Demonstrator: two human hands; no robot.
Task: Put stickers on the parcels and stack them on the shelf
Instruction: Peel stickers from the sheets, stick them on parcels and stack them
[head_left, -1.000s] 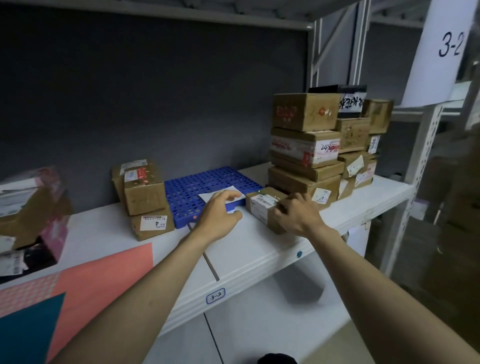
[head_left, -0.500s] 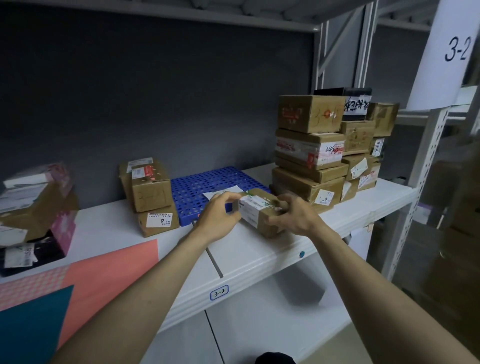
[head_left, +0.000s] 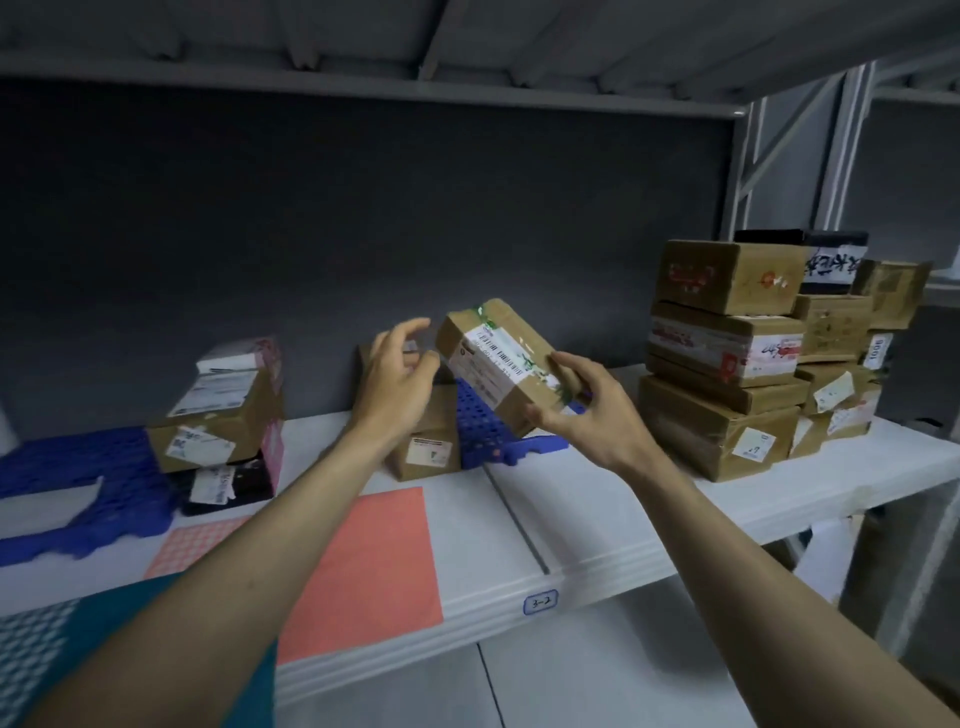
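Your right hand (head_left: 582, 402) grips the small brown cardboard parcel with a white barcode label (head_left: 506, 364) by its lower right end, fingers curled round it, holding it tilted in the air above the blue perforated plastic tray (head_left: 485, 434) and the white shelf (head_left: 597, 499). Your left hand (head_left: 397, 374) hangs just beside the parcel's left end, fingers loosely spread and holding nothing; whether the thumb touches the box you cannot tell. The risk from here is a one-handed hold on one end of a taped, glossy box: it could pivot or slip and drop onto the tray or the short stack of brown boxes (head_left: 428, 436) beneath. Swing it right carelessly and you may knock the tall stack of brown cardboard parcels (head_left: 727, 358), which already sits unevenly. A sticker pressed onto a tilted, unsupported face may go on crooked. Compared with half a second ago, the parcel has left the shelf and risen, turned label-up, and your left hand has come off it.
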